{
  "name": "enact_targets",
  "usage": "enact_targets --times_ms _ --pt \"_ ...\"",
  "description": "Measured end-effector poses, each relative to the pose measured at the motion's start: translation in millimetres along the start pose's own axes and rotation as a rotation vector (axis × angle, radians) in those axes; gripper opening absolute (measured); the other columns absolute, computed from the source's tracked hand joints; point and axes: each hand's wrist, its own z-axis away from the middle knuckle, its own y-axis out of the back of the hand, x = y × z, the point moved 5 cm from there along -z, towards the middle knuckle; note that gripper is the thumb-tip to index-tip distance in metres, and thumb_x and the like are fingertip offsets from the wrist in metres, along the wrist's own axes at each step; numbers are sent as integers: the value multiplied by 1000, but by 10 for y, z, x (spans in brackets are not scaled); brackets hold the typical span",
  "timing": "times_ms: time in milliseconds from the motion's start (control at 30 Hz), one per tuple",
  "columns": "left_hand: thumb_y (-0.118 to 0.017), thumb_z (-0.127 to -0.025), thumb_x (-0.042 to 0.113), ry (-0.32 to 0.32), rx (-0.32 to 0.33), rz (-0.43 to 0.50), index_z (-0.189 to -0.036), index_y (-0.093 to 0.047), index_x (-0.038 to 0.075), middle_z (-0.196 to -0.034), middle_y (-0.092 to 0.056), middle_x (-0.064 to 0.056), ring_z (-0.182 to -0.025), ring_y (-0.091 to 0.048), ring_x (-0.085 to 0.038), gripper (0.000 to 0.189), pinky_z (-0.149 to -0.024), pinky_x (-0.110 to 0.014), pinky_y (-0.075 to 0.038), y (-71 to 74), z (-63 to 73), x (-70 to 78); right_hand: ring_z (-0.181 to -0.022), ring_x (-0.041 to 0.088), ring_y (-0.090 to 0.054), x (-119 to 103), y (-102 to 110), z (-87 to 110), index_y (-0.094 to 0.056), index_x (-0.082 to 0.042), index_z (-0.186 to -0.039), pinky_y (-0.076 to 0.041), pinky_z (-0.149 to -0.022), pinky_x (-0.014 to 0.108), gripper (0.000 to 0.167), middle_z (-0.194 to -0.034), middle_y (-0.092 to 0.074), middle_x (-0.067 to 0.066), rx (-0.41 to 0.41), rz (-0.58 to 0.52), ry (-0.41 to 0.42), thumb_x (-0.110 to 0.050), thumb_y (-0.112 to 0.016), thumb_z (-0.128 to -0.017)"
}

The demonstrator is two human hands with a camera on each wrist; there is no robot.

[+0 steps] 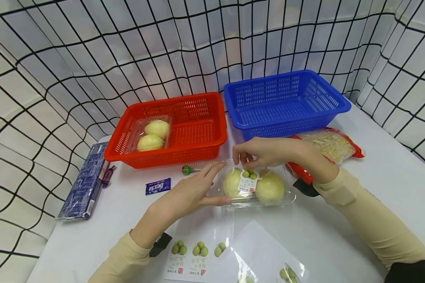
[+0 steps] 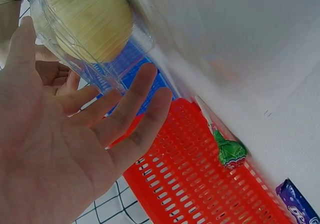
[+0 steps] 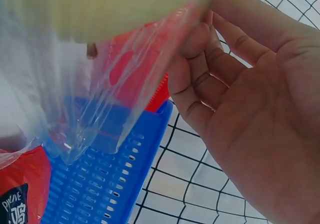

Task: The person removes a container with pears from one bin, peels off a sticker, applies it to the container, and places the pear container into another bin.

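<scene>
Clear pack: I see it on the white table between the two hands, its wall (image 1: 255, 203) running long axis left to right, with two round yellow fruits (image 1: 270, 186) side by side inside.
Picture label: it lies on the lid over the gap between the fruits (image 1: 248, 184), directly below the right fingertips, which makes the right hand the nearer one.
Right hand: reaching over the far edge of the pack (image 1: 260, 152), fingers bent downward at the label's upper border; I cannot tell whether they pinch it or only press.
Left hand: set at the pack's left end (image 1: 197, 189), fingers long and spread, thumb by the near corner, in a wide brace rather than a grasp.
Red basket: beyond the pack and to its left (image 1: 170, 158).
Blue basket: beyond it and to its right (image 1: 290, 125).
</scene>
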Motion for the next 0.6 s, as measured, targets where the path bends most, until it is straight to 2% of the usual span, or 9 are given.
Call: enact_targets --times_ms 200,400,600 --pt "-66 -86 71 6 -6 4 -165 -20 30 -171 -27 2 -151 -43 -29 100 -115 -55 -47 -11 -2 -5 -82 11 -61 -12 -5 0 -63 -14 -116 -56 -76 27 17 -93 -68 -3 8 7 3 -13 -64 -99" --pt "-66 -86 71 12 -2 7 -165 -19 31 -171 -26 3 -152 -42 -29 100 -115 -55 -47 -18 2 -8 -88 14 -60 2 8 -3 -63 -13 -118 -55 -78 27 19 -96 -66 -1 24 11 -7 -15 -64 -99" --pt "-66 -86 71 10 -5 -4 -165 -18 31 -172 -24 2 -154 -39 -29 101 -116 -55 -46 -12 -6 2 -95 14 -61 85 118 63 -64 -15 -120 -57 -86 30 19 -104 -68 1 93 34 -39 -19 -58 -103"
